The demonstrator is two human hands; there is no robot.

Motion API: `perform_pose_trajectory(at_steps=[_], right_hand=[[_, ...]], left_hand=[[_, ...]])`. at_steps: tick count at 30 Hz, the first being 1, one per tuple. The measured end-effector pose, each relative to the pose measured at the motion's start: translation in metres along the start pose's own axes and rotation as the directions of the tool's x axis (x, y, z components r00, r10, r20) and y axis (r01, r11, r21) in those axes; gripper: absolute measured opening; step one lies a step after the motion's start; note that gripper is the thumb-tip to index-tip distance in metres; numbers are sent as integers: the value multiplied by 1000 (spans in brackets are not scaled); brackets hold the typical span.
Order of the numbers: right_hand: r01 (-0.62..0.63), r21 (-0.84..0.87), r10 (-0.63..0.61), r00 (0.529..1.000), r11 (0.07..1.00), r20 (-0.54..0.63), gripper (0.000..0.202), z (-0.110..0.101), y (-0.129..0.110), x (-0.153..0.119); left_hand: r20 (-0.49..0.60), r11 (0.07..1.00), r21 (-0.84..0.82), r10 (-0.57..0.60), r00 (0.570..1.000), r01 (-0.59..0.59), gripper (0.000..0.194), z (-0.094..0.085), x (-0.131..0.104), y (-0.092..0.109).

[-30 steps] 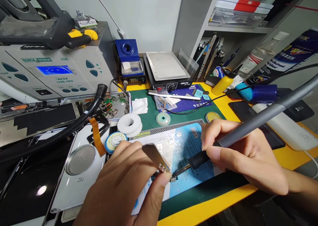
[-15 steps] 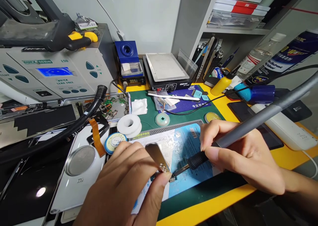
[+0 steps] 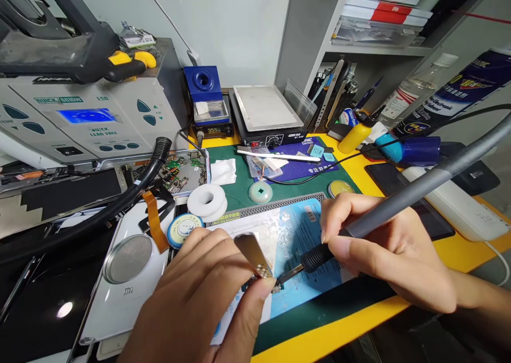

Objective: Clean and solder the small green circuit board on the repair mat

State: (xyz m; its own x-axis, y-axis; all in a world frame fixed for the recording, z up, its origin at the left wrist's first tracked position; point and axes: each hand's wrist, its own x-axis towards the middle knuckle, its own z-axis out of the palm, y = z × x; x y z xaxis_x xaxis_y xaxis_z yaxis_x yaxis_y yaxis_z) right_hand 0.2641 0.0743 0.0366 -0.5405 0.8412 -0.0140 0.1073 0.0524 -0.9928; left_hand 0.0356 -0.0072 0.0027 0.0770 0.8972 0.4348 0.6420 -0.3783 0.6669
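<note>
My left hand (image 3: 207,288) is closed, thumb and forefinger pinching metal tweezers (image 3: 252,251) whose wide, blunt end rises above the fingers, with small holes lower down. Under the fingertips lies a small circuit board (image 3: 277,287), mostly hidden by the hand. A soldering iron (image 3: 319,257) with a black ribbed grip is held like a pen in my right hand (image 3: 383,246). Its metal tip slants down to the left and reaches the board beside my left thumb; whether it touches, I cannot tell. Both hands are over a blue and white printed sheet (image 3: 307,283).
A solder spool (image 3: 206,202) and a round blue-rimmed tin (image 3: 186,230) stand left of the sheet. The iron's thick grey cable (image 3: 447,174) arches across the right side. Behind are a heating plate (image 3: 267,107) and an iron stand (image 3: 203,83). A white phone back (image 3: 128,299) lies left.
The view has shifted very slightly. Both hands keep nearly the same place and hold, with the iron's tip still beside my left thumb.
</note>
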Motion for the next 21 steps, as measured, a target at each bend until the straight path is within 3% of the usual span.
perform_pose_trajectory(at_steps=[21], right_hand=[[-2, 11, 2, 1000, 1000, 8, 13, -1, 0, -1]], left_hand=[[28, 994, 80, 73, 997, -75, 17, -2, 3, -3]])
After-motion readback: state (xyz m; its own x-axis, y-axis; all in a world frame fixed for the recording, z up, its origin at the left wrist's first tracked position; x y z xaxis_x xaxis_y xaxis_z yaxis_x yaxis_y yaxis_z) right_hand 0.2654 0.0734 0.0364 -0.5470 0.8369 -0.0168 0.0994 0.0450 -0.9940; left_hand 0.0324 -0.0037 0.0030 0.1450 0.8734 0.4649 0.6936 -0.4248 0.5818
